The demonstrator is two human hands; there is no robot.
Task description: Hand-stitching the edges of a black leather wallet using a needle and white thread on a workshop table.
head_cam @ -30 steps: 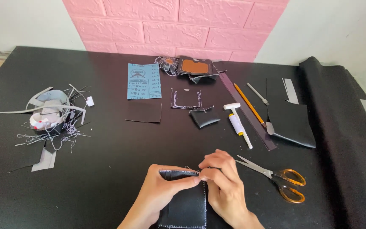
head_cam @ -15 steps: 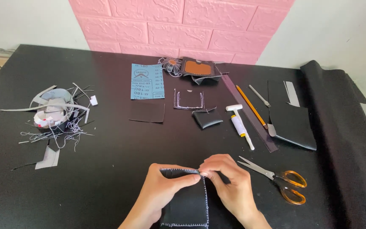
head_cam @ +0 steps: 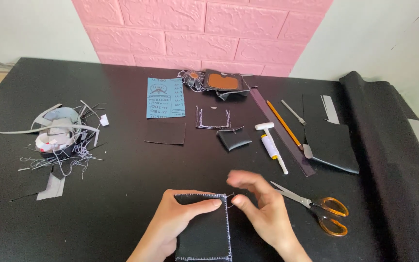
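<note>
Both hands are now showing lower and nearer in the head view than a moment ago, and the right hand (head_cam: 263,213), which was bunched against the left at the top edge of the stitched black leather piece (head_cam: 203,228), is now lifting a little off its upper right corner, the upper fingers blurring with motion. That leather piece is lying flat on the black table (head_cam: 122,194) right in front of the person, its long axis running away from the body, the white-stitched top edge pointing toward the pink brick wall (head_cam: 204,29) and the stitched right edge facing the right hand. The left hand (head_cam: 180,218) is pressing down on the upper left part of the piece, fingers together and laid across it, thumb reaching toward the top right corner. The right hand is sitting just beside that corner, index finger and thumb drawing together as if pinching something very fine; whether a thread or needle is between them is too small to tell. Of the two, the left hand is on the piece and the right hand is at its edge. Orange-handled scissors (head_cam: 316,208) are lying just to the right of the right hand, blades pointing toward it, and a white glue tube (head_cam: 271,148) is resting farther up the table.
</note>
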